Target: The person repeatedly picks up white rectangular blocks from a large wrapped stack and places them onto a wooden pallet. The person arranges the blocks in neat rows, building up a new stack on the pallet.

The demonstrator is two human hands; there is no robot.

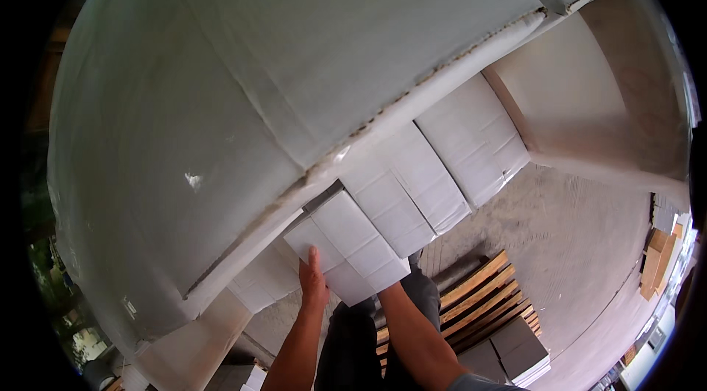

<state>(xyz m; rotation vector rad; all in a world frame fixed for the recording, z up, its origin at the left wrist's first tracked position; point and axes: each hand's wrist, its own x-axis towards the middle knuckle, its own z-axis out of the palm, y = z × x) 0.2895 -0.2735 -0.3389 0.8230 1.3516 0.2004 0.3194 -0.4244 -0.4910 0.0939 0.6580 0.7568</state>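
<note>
A pale, rectangular white cardboard bundle (352,233) with creased lines across its top is held tilted in front of my body. My left hand (314,286) grips its left side, thumb up on the top face. From beneath the near right corner, my right hand (392,294) supports it; most of its fingers are hidden under the cardboard. Just beyond, a row of similar white bundles (401,188) sits under a large overhanging white panel (243,67). A dark gap shows between the held bundle and that row.
A wooden slatted pallet (479,291) lies by my legs, with a stack of grey-white cardboard (508,350) on it. Concrete floor (567,236) spreads to the right. Brown cardboard (658,262) stands at the far right, and a pale curved panel (563,89) rises at upper right.
</note>
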